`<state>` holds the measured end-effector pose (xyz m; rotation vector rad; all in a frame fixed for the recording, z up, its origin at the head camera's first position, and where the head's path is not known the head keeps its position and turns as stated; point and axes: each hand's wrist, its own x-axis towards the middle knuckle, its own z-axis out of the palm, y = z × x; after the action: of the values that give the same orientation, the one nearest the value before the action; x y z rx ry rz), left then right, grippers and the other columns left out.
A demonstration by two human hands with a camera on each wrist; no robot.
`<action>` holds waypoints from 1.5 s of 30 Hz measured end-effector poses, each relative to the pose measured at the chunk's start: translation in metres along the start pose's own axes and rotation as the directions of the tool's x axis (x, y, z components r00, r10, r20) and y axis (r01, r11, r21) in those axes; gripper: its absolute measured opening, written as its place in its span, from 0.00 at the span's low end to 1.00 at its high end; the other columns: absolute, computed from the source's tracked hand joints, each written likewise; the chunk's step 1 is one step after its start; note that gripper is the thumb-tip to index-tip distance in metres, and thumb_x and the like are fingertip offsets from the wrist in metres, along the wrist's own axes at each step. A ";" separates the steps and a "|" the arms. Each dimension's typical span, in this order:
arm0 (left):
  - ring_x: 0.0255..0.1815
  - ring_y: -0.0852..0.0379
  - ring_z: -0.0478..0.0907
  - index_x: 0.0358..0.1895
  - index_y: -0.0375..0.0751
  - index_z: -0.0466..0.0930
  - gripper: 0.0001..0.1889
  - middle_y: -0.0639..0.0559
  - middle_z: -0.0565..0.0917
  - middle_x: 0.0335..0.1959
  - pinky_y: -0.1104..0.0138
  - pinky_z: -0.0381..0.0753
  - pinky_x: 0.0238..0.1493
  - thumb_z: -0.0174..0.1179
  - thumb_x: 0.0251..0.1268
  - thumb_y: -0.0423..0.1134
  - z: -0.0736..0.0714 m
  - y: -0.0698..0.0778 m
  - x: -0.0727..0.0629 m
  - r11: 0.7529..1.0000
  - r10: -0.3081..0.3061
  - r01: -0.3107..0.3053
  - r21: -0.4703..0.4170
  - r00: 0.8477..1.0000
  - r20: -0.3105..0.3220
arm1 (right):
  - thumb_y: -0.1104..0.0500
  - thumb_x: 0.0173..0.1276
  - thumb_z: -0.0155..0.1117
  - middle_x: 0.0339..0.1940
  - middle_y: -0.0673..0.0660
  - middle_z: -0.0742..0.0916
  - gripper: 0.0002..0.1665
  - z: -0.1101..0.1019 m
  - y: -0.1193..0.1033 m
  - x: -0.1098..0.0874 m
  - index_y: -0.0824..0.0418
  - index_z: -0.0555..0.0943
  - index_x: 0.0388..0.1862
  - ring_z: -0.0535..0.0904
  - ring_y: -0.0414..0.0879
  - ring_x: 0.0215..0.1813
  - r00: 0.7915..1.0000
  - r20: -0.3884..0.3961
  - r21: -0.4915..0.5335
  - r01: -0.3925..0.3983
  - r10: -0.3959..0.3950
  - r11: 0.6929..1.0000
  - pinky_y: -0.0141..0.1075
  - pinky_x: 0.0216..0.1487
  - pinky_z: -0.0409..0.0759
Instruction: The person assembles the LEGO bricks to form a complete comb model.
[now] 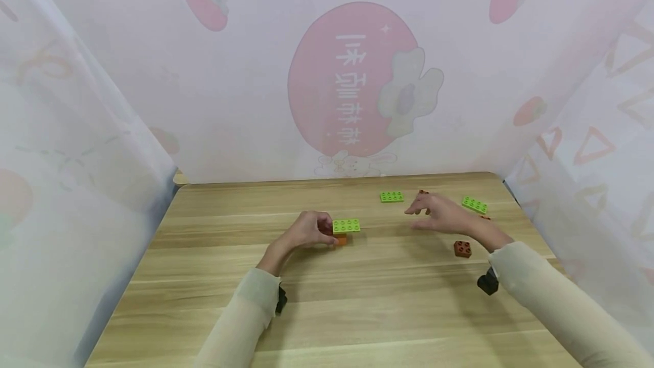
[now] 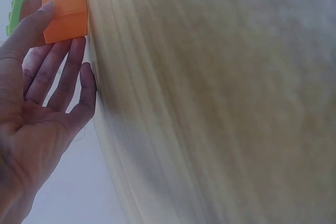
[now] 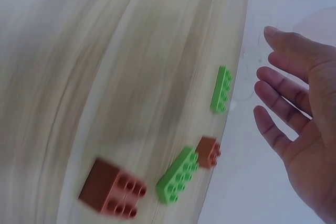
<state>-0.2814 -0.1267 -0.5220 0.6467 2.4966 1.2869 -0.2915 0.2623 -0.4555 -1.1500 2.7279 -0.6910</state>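
Small block stack, up off L of ctr on the tabletop: orange block at bottom, brown block in the middle, lime-green plate w/ studs up on top, overhanging to the R. Can't tell if the stack's base touches the tabletop.

L hand holds it from the L side, thumb pressed on the near face, other fingers round behind; little finger is free, below the block in the L wrist view.

R hand is over the R part of the tabletop, well apart from the stack, holding nothing; thumb & fingers apart, loosely bent.

Around R hand: 2nd green plate lies flat to its L, farther back; 3rd green plate sits angled to its R, w/ a brown bit just by its near end, mostly hidden by the arm. Another brown piece peeks out behind the hand. Brown 2x2 block is nearer, studs up, just under the forearm.

Both arms: pale sleeves, dark wrist units. Back & sides: white sheeting w/ pink strawberry prints.
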 end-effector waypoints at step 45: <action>0.41 0.61 0.85 0.37 0.41 0.84 0.13 0.52 0.91 0.39 0.65 0.86 0.45 0.81 0.56 0.35 0.000 0.000 0.000 0.999 -0.004 0.004 0.044 1.000 -0.002 | 0.45 0.55 0.87 0.46 0.51 0.91 0.28 -0.002 0.057 -0.107 0.60 0.91 0.50 0.86 0.48 0.46 0.988 0.032 -0.092 -0.150 0.154 0.984 0.45 0.45 0.86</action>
<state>-0.2810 -0.1266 -0.5224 0.6507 2.5325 1.2354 -0.2534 0.3726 -0.4880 -0.9476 2.8016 -0.5268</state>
